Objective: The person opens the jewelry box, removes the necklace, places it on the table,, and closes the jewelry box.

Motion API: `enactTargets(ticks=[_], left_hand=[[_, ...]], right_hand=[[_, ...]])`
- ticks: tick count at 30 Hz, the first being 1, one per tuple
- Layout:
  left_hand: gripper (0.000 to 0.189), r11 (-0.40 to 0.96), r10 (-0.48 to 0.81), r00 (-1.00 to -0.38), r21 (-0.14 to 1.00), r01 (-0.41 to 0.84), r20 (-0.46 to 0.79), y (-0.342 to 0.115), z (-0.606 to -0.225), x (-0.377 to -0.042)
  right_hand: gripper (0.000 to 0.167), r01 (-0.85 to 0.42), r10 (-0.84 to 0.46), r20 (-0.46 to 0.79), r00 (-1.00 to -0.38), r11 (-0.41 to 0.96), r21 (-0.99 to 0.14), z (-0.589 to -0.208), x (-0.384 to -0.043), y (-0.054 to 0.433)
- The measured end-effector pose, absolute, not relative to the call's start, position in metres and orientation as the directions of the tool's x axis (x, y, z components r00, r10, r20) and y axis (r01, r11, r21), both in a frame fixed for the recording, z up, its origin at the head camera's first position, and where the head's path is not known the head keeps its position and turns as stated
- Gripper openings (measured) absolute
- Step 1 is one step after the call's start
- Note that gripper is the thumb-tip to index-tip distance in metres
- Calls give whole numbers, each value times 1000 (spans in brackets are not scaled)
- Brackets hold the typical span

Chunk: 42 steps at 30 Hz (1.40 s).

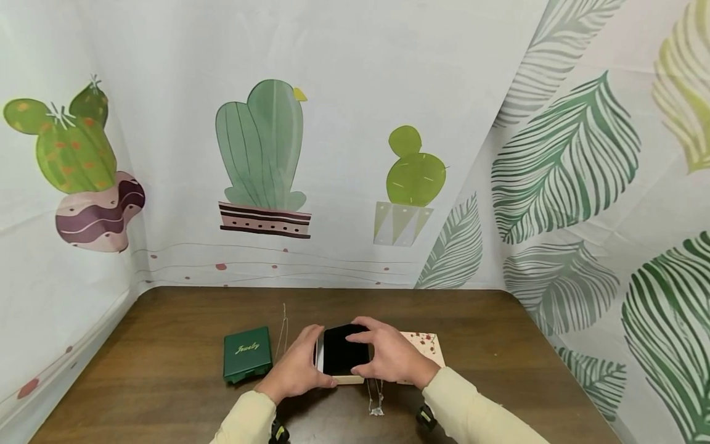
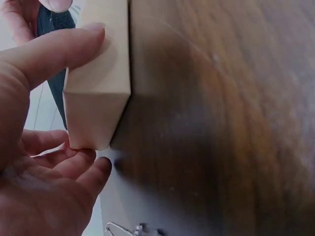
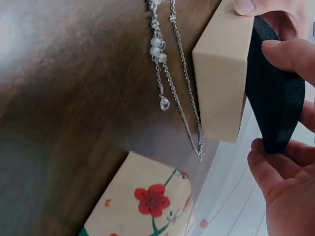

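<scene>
A small cream cardboard box (image 1: 349, 380) stands on the table in front of me. My left hand (image 1: 298, 365) grips its left end, thumb on the near side and fingers on the far side. With thumb and fingers my right hand (image 1: 392, 351) holds a black foam pad (image 3: 276, 93) by its edges. The pad sits tilted in the box, its right end raised above the rim. Beside the box, below my right hand, lies a silver chain necklace (image 3: 173, 81) with pearl-like beads and a clear drop.
The cream lid (image 1: 428, 345) with red blossoms lies to the right, partly behind my right hand. A green jewelry case (image 1: 248, 354) stands on the left. Between it and the box lies another thin chain (image 1: 284, 327). Printed cloth hangs behind the wooden table (image 1: 177, 345).
</scene>
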State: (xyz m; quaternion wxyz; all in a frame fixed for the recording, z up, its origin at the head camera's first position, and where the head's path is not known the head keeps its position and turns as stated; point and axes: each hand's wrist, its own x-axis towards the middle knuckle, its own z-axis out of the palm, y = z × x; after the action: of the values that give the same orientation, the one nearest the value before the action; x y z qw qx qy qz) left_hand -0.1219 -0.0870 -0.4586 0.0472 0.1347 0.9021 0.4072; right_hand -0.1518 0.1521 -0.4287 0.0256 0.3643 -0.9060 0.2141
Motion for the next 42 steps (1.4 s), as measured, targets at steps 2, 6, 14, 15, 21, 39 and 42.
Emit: enactTargets(ticks=[2,6,14,15,21,39,42], left_hand=[[105,632,279,-960,747,207,31,-87,-459,-122],[104,631,277,-960,747,210,36,-87,-460,-122],[102,626,287,-957,747,224,46,-88,-462,-123],[102,624,289,-956,749,225,47,-89,-462,-124],[100,619,291,-955,750,233,57,-89,-462,-125],[93,616,303,-953,758,213,21,-91,-462,-126],[89,619,315,-949,754,217,15,-92,-462,-126]], right_hand=[[52,-676,-652,208,-729,639,-367,-430,-152,150],[50,-685,-661,205,-722,638,-351,-431,-153,146],[45,-699,-686,175,-706,635,-329,-431,-155,140],[44,-704,-690,177,-702,633,-321,-431,-155,139],[39,-721,-709,168,-685,627,-294,-429,-157,134],[46,-660,-678,92,-729,662,-354,-436,-153,138],[48,-651,-677,81,-732,659,-377,-438,-153,140]])
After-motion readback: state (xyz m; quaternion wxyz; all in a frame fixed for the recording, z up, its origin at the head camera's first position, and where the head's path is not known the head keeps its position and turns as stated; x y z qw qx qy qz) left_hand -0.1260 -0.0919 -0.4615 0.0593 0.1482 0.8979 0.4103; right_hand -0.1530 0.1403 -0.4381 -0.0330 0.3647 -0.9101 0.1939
